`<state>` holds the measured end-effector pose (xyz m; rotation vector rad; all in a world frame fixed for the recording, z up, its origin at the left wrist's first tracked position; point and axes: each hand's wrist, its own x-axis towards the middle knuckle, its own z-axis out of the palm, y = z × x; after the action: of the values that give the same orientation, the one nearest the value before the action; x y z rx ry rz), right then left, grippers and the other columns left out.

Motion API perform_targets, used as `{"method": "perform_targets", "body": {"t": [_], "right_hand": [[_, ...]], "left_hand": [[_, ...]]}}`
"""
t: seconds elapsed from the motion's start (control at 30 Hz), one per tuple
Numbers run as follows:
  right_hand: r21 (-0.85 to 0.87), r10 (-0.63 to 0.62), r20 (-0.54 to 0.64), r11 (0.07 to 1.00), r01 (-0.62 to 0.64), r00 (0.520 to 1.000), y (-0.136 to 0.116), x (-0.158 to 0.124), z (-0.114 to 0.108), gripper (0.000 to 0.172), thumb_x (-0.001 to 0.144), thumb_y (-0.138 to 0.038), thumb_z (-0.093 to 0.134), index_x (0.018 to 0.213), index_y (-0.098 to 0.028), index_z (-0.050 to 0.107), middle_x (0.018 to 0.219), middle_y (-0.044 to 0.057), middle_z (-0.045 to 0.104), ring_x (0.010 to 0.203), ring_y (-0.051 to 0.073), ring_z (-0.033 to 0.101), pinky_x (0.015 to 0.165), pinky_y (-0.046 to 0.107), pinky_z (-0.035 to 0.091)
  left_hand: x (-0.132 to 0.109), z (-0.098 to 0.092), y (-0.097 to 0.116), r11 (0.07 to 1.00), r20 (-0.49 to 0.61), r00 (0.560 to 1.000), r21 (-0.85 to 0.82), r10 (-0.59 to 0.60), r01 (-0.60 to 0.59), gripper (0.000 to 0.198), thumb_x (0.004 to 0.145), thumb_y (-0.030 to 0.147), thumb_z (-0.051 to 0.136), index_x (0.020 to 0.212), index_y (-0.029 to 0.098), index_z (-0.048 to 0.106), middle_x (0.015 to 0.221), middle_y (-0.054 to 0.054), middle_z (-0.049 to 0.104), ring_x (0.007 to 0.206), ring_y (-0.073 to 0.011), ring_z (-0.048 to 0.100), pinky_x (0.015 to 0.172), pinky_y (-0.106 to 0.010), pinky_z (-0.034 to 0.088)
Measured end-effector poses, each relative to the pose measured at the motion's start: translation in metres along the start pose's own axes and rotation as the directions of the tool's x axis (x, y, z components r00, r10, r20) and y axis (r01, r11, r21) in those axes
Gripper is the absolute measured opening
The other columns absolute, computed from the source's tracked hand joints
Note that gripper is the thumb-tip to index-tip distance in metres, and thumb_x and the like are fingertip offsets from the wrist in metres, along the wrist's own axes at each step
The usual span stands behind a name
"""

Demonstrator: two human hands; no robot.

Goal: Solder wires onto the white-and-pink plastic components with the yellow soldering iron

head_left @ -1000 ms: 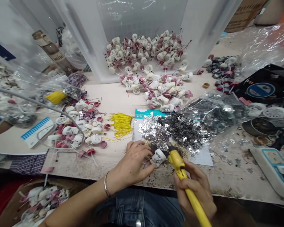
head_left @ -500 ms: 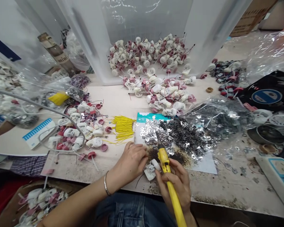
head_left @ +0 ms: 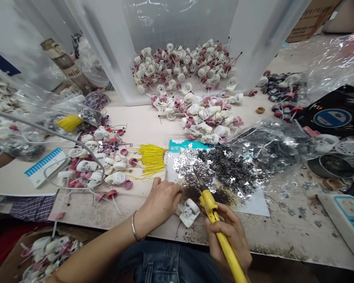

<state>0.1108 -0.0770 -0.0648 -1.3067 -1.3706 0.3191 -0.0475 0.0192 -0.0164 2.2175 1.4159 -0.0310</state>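
"Near the table's (head_left: 129, 198) front edge, the white plastic housing (head_left: 188, 213) lies tilted, no fingers seen gripping it! And the left hand (head_left: 157, 204)?"

"Fingers curled just beside it; pinching anything? Can't tell. The right hand (head_left: 228, 236) has its fingers wrapped round the yellow soldering iron (head_left: 211, 206), tip (head_left: 196, 173) over loose metal tabs (head_left: 233, 167)."

"Danger?"

"If it's hot, a leftward slip could burn those curled fingers or melt the housing; a stray knock could scatter tabs."

Even, fairly bright light, glare on metal pieces (head_left: 185, 160) and clear plastic (head_left: 336, 72), soft shadows, stretched edges
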Motion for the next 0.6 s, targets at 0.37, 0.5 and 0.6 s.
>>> {"method": "perform_targets", "body": {"t": [0.37, 0.5, 0.6], "right_hand": [[0.004, -0.041, 0.197, 0.999, 0.041, 0.980, -0.011, 0.002, -0.038, 0.040, 0.081, -0.008, 0.058, 0.120, -0.018, 0.061, 0.115, 0.009, 0.068, 0.102, 0.023, 0.069, 0.081, 0.033, 0.061], [0.030, 0.049, 0.110, 0.998, -0.052, 0.993, -0.018, 0.005, -0.037, 0.020, 0.082, -0.014, 0.058, 0.099, -0.020, 0.067, 0.107, 0.008, 0.070, 0.097, 0.023, 0.070, 0.078, 0.032, 0.062], [-0.001, 0.011, 0.171, 1.000, -0.011, 0.985, -0.014, 0.006, -0.037, 0.027, 0.084, -0.012, 0.055, 0.108, -0.018, 0.067, 0.111, 0.009, 0.069, 0.102, 0.023, 0.068, 0.082, 0.033, 0.061]], "left_hand": [[-0.009, -0.003, -0.003, 0.996, -0.010, 0.996, 0.004, -0.093, 0.093, 0.023, 0.093, 0.021, 0.050, 0.088, 0.020, 0.072, 0.085, -0.006, 0.074, 0.086, -0.0226, 0.064, 0.083, -0.038, 0.033], [-0.009, -0.004, -0.004, 0.994, -0.028, 0.993, 0.001, -0.111, 0.111, 0.022, 0.093, 0.021, 0.051, 0.090, 0.020, 0.073, 0.086, -0.005, 0.074, 0.088, -0.0231, 0.064, 0.083, -0.039, 0.032], [-0.005, -0.002, -0.004, 0.994, -0.043, 0.993, 0.003, -0.110, 0.111, 0.022, 0.093, 0.022, 0.052, 0.087, 0.020, 0.073, 0.086, -0.005, 0.074, 0.089, -0.0230, 0.063, 0.083, -0.039, 0.031]]}}
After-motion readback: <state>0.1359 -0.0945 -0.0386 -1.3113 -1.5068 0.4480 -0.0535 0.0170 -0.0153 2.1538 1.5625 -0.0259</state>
